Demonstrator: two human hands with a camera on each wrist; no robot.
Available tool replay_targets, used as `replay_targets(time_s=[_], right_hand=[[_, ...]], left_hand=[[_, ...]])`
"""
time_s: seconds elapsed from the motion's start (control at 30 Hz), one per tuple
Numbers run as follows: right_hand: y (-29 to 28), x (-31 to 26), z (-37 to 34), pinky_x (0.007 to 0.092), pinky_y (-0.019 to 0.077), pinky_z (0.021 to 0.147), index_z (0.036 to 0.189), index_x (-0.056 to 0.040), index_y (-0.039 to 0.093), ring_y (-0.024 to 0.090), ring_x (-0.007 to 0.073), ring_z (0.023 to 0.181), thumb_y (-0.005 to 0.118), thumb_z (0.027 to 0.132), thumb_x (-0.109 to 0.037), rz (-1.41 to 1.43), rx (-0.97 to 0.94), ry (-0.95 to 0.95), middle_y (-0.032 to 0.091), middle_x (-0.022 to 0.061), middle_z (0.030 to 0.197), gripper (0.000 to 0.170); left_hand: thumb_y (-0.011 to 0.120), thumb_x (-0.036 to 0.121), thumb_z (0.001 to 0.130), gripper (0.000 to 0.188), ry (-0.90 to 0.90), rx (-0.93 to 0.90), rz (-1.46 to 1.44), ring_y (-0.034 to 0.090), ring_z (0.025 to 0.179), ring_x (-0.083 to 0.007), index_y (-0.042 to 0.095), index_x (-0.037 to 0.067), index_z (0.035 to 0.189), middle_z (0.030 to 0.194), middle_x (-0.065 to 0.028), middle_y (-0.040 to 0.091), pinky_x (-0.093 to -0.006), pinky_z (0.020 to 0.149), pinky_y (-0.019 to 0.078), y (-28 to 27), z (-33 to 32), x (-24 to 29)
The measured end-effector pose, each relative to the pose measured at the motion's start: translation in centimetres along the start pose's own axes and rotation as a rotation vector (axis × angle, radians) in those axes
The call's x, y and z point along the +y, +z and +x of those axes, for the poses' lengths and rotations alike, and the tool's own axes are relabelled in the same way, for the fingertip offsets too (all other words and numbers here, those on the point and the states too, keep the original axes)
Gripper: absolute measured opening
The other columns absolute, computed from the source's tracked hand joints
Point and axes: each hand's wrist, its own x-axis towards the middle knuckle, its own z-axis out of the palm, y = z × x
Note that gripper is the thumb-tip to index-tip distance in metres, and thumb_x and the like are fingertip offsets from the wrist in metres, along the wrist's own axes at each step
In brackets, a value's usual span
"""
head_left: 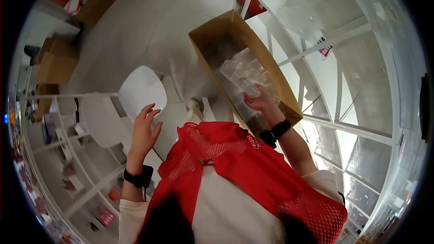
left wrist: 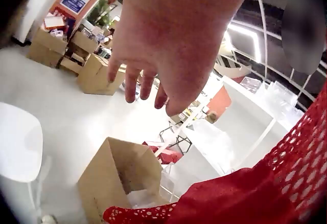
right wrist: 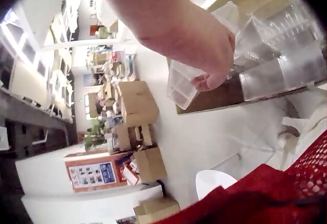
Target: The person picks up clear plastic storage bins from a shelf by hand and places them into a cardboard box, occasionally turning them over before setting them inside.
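Clear compartmented tray (head_left: 237, 75): one, tilted, in open cardboard box (head_left: 217, 31) at one o'clock in head view, beside clear plastic containers (right wrist: 301, 27). Right hand (head_left: 262, 101): curled fingers pinch tray's edge. Left hand (head_left: 144, 133), eight o'clock: fingers loosely spread, holding nothing. White seat (head_left: 142, 91): left hand's twelve o'clock. White shelving (head_left: 357, 132): box's three o'clock.

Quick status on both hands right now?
Left hand: open, holding nothing.
Right hand: closed, holding a clear plastic tray.
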Motion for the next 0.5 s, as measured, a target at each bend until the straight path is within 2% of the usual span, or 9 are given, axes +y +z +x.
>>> replay_targets(time_s=[0.13,0.23,0.27,0.33,0.43,0.5], right_hand=[[6.4,0.6,6.6,0.0391,0.0446,0.087,0.12,0.0046,0.03,0.048,0.0326,0.1,0.067,0.075,-0.019,0.264,-0.043,0.05,0.043,0.0209,0.11,0.063],[10.2,-0.4,12.6,0.0415,0.0444,0.087,0.121,0.002,0.03,0.047,0.0364,0.102,0.064,0.078,-0.015,0.143,-0.117,-0.206,0.041,0.0248,0.114,0.058],[11.3,-1.1,15.1,0.042,0.0445,0.087,0.122,0.0011,0.03,0.046,0.0371,0.103,0.063,0.079,-0.015,0.154,-0.078,-0.247,0.041,0.0255,0.114,0.056],[13.5,-3.5,21.1,0.0431,0.0448,0.087,0.123,-0.0006,0.03,0.046,0.0386,0.105,0.06,0.08,-0.013,0.169,0.001,-0.326,0.04,0.0269,0.116,0.054],[14.3,-7.3,30.6,0.0427,0.0455,0.086,0.127,-0.0013,0.027,0.045,0.0372,0.108,0.059,0.082,-0.014,0.055,-0.022,-0.427,0.038,0.0274,0.119,0.056],[17.2,-7.9,32.5,0.0427,0.045,0.089,0.128,0.0012,0.025,0.045,0.0357,0.109,0.057,0.084,-0.012,0.079,0.029,-0.488,0.038,0.027,0.119,0.057]], left_hand=[[0.062,0.004,0.073,0.035,0.036,-0.046,-0.012,0.049,0.107,-0.0324,0.055,0.004,0.107,0.122,-0.0133,0.048,-0.0394,0.09,0.0399,-3.9,8.5,-3.9],[0.061,0.004,0.073,0.034,0.056,-0.127,0.021,0.049,0.108,-0.032,0.055,0.005,0.106,0.122,-0.0133,0.048,-0.0391,0.09,0.0395,-5.1,14.7,-6.6],[0.061,0.004,0.073,0.033,0.047,-0.156,0.006,0.049,0.108,-0.0317,0.055,0.005,0.106,0.122,-0.0131,0.048,-0.039,0.09,0.0396,-4.9,16.7,-7.5],[0.061,0.003,0.073,0.033,0.047,-0.206,0.003,0.049,0.108,-0.0316,0.055,0.005,0.105,0.121,-0.0131,0.049,-0.039,0.09,0.0396,-3.5,21.2,-9.5],[0.06,0.002,0.072,0.033,0.042,-0.28,0.0,0.05,0.107,-0.0308,0.055,0.005,0.104,0.12,-0.0128,0.049,-0.0386,0.09,0.0399,0.6,27.7,-12.5],[0.06,0.001,0.072,0.033,-0.013,-0.341,-0.077,0.05,0.106,-0.0306,0.055,0.005,0.104,0.119,-0.013,0.049,-0.0383,0.089,0.0402,3.9,30.9,-14.3]])
